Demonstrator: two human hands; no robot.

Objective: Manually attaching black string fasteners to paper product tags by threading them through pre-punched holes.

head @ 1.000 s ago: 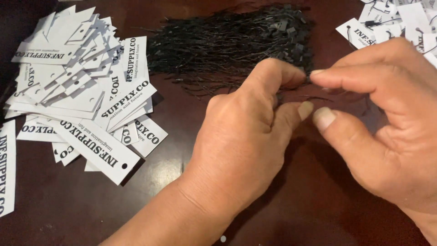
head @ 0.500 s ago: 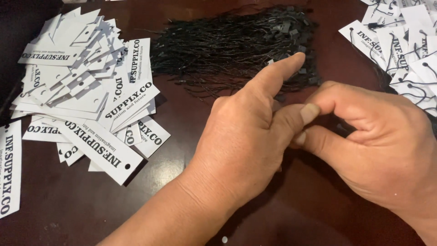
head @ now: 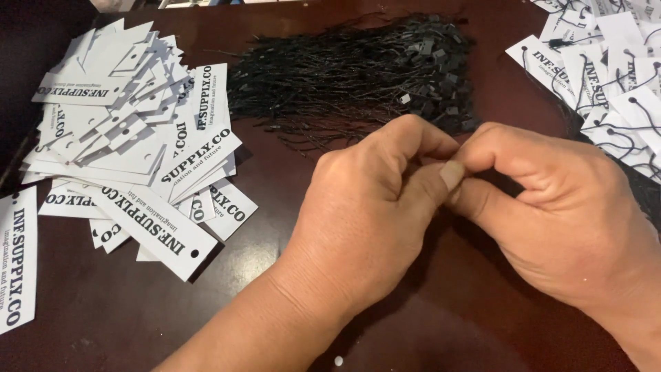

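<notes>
While my left hand (head: 365, 227) and right hand (head: 558, 207) pinch together, contents hidden, I risk snagging the far bundle of black string fasteners (head: 351, 76).

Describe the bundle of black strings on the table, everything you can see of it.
The bundle of black strings lies flat on the dark brown table, just above the two hands. Its many thin cords look like twisted thread and run roughly left to right. Small black plastic fasteners cluster at the right end, while loose strands fray out at the left and lower edge. Neither hand clearly touches it.
</notes>
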